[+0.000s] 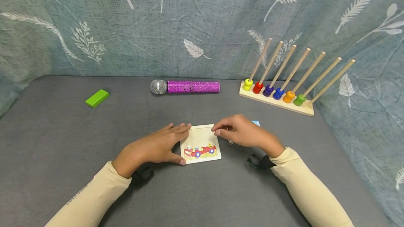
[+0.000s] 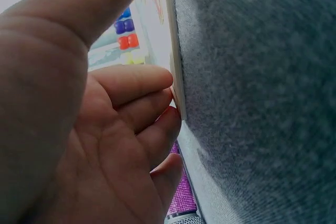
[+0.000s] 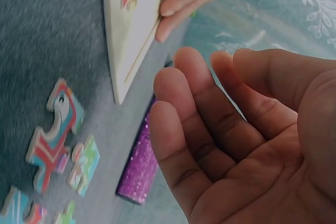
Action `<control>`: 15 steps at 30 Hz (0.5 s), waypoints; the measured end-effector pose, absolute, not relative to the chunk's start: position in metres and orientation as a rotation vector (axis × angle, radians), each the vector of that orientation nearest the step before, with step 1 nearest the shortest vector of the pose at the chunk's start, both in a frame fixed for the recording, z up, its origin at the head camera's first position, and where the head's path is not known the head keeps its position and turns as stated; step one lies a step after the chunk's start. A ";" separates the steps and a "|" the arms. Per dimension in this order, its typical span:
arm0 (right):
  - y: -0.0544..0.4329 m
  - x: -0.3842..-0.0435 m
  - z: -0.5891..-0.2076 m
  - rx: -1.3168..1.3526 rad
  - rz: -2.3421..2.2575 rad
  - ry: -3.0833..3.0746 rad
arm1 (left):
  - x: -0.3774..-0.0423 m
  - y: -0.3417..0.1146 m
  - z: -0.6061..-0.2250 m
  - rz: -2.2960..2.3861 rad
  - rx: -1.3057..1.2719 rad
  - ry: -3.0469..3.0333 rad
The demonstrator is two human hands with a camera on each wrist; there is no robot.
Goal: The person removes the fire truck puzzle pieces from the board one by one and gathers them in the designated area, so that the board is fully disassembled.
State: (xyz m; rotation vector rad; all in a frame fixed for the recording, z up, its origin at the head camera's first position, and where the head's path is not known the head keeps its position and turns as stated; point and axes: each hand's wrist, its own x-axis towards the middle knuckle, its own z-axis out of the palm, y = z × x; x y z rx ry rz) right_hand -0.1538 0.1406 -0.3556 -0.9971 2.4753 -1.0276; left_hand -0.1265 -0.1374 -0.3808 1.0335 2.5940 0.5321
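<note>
A shallow wooden puzzle board point(image 1: 199, 136) lies flat on the table, its lower part filled with pieces that show a red vehicle point(image 1: 206, 149). My left hand point(image 1: 161, 144) rests along the board's left side, thumb at the near corner and outstretched fingertips at the far one. In the left wrist view those fingers point(image 2: 139, 82) touch the board's edge. Over the board's far right corner is my right hand point(image 1: 241, 130), its fingers loosely bent. The right wrist view shows its palm holding nothing. Loose puzzle pieces point(image 3: 58, 135) lie beside the board, mostly hidden under this hand in the head view.
Beyond the board lies a purple glittery microphone point(image 1: 192, 87). A wooden peg stand point(image 1: 274, 102) with coloured beads is at the back right, its tall rods leaning toward the curtain point(image 1: 142, 38). On the left of the table sits a green block point(image 1: 97, 98).
</note>
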 end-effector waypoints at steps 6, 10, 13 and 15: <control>0.134 -0.152 -0.360 -1.059 -0.998 2.461 | -0.127 -0.138 -0.383 0.531 1.038 2.590; 0.132 -0.151 -0.359 -1.066 -0.978 2.450 | -0.128 -0.138 -0.384 0.521 1.033 2.586; 0.128 -0.150 -0.357 -1.078 -0.987 2.425 | -0.129 -0.137 -0.383 0.518 1.020 2.582; 0.125 -0.150 -0.358 -1.090 -0.997 2.400 | -0.129 -0.136 -0.383 0.516 1.013 2.581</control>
